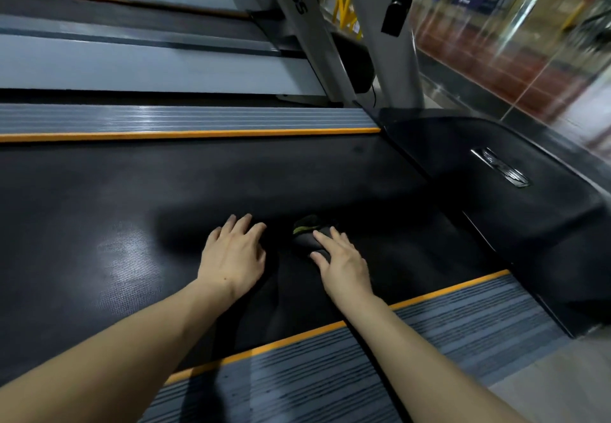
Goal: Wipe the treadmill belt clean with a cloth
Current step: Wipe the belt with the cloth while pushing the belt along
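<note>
Hands were down on the belt (132,211): right hand (344,265) lay flat-fingered on the dark cloth (305,232), pressing rather than pinching it; left hand (233,254), just beside that grip, rested spread and empty. Best kept: even pressure, overlapping strokes. Upright (297,22) beyond the grip read "NESS", rest cut off.

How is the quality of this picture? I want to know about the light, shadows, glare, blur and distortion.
Head view: dim overall; a pale glare patch lies on the treadmill belt left of the left hand; dark shadow surrounds both hands, so the dark cloth under the right hand is hard to make out; the background at the upper right is smeared by motion blur; the wide lens bends the orange edge strips.
</note>
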Available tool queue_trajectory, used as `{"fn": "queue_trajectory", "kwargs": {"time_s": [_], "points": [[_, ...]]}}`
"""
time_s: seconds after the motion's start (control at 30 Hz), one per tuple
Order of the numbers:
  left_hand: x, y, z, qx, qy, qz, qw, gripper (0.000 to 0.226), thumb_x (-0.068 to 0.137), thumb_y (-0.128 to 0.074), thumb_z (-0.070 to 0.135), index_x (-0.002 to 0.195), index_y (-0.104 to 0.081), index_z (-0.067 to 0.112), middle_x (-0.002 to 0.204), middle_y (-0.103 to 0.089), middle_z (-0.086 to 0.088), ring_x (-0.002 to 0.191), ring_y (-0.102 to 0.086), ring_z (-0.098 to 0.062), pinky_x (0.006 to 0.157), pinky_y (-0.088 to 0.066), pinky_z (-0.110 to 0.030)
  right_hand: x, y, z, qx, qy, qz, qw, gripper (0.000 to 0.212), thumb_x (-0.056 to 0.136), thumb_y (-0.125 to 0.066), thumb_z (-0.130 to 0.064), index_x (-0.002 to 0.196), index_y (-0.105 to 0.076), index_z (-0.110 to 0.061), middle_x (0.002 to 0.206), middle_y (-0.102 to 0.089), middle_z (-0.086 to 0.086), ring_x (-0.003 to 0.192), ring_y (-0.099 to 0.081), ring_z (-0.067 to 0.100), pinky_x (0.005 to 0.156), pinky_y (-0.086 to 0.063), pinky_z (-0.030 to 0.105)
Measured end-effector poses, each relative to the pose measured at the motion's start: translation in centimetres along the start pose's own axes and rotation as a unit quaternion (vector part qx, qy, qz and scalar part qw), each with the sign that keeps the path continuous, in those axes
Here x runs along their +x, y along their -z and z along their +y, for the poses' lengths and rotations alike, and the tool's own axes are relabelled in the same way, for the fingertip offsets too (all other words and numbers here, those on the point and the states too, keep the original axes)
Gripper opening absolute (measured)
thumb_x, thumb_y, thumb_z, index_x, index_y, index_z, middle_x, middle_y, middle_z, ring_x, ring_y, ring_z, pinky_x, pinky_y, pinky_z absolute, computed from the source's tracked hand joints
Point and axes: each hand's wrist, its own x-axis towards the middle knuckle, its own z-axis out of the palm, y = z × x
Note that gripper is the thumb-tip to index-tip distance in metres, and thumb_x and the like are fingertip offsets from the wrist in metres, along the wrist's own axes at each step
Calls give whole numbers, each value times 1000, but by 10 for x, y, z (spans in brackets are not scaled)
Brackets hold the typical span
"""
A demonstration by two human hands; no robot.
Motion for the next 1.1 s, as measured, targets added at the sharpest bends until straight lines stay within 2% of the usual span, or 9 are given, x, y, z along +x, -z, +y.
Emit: {"fn": "queue_trajectory", "kwargs": {"time_s": [0.17, 0.37, 0.53, 0.6, 0.7, 0.77, 0.9, 1.0, 1.1], "points": [[36, 6, -31, 44, -22, -1, 999, 49, 98, -42, 33, 148, -43, 32, 159, -35, 3, 152, -21, -28, 119, -23, -43, 53, -19, -12, 25, 4, 54, 998, 44, 98, -62, -32, 141, -56, -34, 157, -42, -2, 148, -33, 20, 114, -33, 37], [79, -2, -68, 12, 30, 8, 999, 47, 101, -36, 40, 148, -41, 38, 165, -25, 2, 154, -14, -29, 123, -18, -47, 160, -32, -23, -2, -10, 49, 999, 44, 100, -57, -37, 143, -53, -33, 160, -37, -2, 148, -33, 22, 115, -31, 34], [100, -9, -95, 3, 57, 14, 998, 48, 101, -37, 41, 149, -42, 38, 165, -26, 3, 154, -16, -28, 122, -19, -47, 222, -37, -28, 1, -3, 67, 998, 43, 98, -58, -37, 141, -55, -34, 158, -41, -2, 145, -38, 23, 114, -35, 39], [114, -9, -105, 16, 47, 25, 998, 46, 101, -38, 42, 147, -43, 38, 164, -29, 3, 154, -18, -28, 121, -21, -46, 245, -41, -28, 14, 0, 77, 997, 43, 99, -58, -36, 142, -55, -33, 158, -41, 0, 146, -35, 24, 116, -33, 42], [141, -6, -114, 13, 48, 37, 998, 43, 102, -37, 42, 144, -45, 39, 164, -30, 3, 154, -18, -27, 122, -21, -45, 283, -41, -31, -26, -8, 59, 998, 46, 101, -51, -36, 146, -48, -32, 161, -35, 3, 149, -28, 29, 116, -31, 46], [158, -7, -119, 17, 54, 38, 998, 42, 102, -36, 43, 143, -45, 39, 164, -29, 3, 154, -17, -28, 122, -20, -45, 301, -41, -38, -44, -20, 51, 998, 47, 101, -47, -36, 148, -45, -33, 161, -34, 4, 148, -30, 30, 115, -31, 47], [179, 0, -140, 12, 68, 42, 997, 41, 101, -35, 44, 140, -47, 39, 163, -31, 5, 153, -17, -27, 122, -20, -47, 292, -38, -57, -15, -38, 86, 995, 38, 99, -53, -33, 136, -57, -36, 153, -48, -2, 135, -48, 32, 111, -37, 42], [180, 7, -160, 26, 71, 42, 996, 43, 101, -34, 44, 141, -46, 38, 161, -33, 5, 153, -18, -26, 121, -21, -47, 271, -44, -98, 29, -40, 89, 995, 33, 98, -54, -27, 128, -64, -37, 142, -58, -5, 128, -54, 32, 105, -42, 40], [177, 14, -179, 25, 105, 31, 994, 43, 101, -35, 46, 142, -46, 39, 164, -30, 4, 154, -17, -26, 122, -20, -48, 250, -91, -173, 46, 81, 54, 994, 33, 96, -57, -26, 126, -66, -34, 143, -57, -4, 128, -54, 27, 102, -43, 38]]}}
